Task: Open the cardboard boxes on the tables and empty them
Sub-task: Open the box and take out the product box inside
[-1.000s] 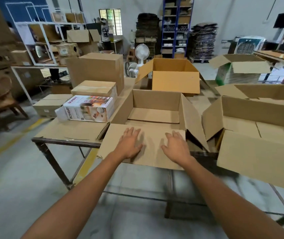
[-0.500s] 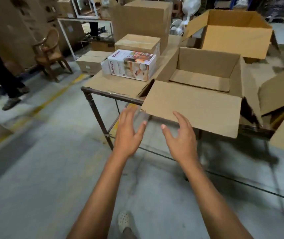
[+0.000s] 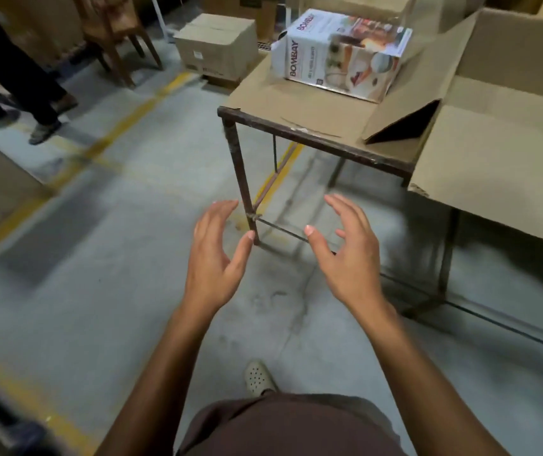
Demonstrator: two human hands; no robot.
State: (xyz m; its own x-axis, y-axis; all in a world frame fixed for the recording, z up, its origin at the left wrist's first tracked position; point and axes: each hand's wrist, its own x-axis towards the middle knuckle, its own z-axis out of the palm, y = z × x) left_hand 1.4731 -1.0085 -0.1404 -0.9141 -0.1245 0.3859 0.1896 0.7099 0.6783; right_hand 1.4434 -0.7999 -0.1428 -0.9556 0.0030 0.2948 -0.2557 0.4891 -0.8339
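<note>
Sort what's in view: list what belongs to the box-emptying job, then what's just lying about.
Job:
open cardboard box on the table
printed BOMBAY box on the table
left hand, right hand, both empty

Lying about:
sealed carton on the floor
wooden chair

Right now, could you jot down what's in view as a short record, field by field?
left hand: open, empty, in the air over the floor
right hand: open, empty, level with the left
open cardboard box: on the table, flaps spread, near flap overhanging the edge
printed product box: on the table, left of the open box
sealed carton: on the floor beyond the table
table: metal frame, cardboard on top
</note>
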